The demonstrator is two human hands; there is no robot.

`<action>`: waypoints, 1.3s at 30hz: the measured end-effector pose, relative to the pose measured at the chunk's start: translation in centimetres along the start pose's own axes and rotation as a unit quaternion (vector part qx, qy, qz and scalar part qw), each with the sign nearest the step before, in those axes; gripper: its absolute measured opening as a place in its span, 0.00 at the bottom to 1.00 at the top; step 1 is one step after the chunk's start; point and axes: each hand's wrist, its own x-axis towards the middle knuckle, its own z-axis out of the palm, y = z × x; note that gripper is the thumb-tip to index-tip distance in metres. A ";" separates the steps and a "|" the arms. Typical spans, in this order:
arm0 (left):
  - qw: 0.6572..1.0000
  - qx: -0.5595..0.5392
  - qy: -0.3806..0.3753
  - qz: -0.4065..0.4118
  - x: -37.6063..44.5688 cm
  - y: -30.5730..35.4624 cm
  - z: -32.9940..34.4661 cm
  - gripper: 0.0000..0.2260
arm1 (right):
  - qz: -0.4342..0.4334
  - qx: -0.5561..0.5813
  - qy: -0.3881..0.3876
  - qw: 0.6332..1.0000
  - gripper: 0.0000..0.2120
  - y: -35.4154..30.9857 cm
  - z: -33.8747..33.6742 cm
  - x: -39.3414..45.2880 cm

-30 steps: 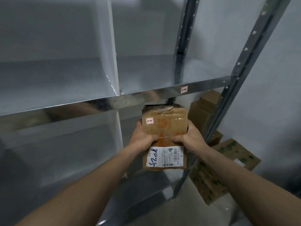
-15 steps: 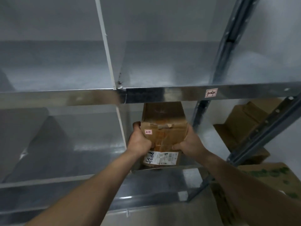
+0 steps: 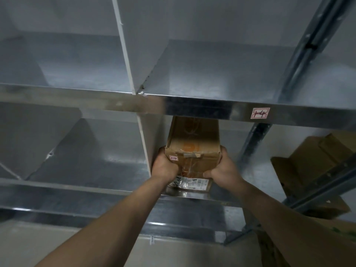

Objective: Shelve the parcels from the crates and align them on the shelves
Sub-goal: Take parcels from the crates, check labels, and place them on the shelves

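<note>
We see a brown cardboard parcel box with taped flaps [image 3: 193, 151] at centre frame, standing on the lower galvanised metal shelf [image 3: 107, 170], in the bay just right of the thin white vertical divider [image 3: 144, 145]; its far end runs back under the upper metal shelf edge [image 3: 192, 106]. The box's near lower edge sits at the front lip of the shelf. A white shipping label with barcode and blue handwriting [image 3: 190, 183] is on its near face, low down, partly covered by our hands; a small red-bordered sticker [image 3: 173, 158] sits at the near left corner. Our left hand [image 3: 166, 166] grips the left side of the box, fingers curled round the corner, close to or touching the divider, we cannot tell which. Our right hand [image 3: 223, 168] holds the right side, thumb on the near face, fingers wrapped behind. Both forearms come in from the bottom of the frame. On the upper shelf edge, right of centre, there is a red-bordered tag with handwritten marks [image 3: 260, 113]. A grey perforated steel upright [image 3: 308, 45] runs down the upper right. Behind the rack at the right stand stacked brown cardboard cartons [image 3: 308, 162]; a carton with green print [image 3: 344, 230] shows at the lower right edge.
</note>
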 end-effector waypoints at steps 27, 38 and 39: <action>0.983 0.063 -0.175 -0.004 -12.2 -4.4 -11.0 0.27 | 0.114 -0.267 -0.042 0.956 0.09 -5.9 4.5 -14.2; 0.935 0.343 0.000 0.086 -16.5 -11.8 -33.6 0.39 | -0.137 -0.384 -0.116 0.906 0.42 -18.9 22.9 -20.8; 0.932 0.352 0.018 0.081 -16.7 -12.6 -35.5 0.40 | -0.162 -0.385 -0.120 0.901 0.44 -20.1 24.6 -21.1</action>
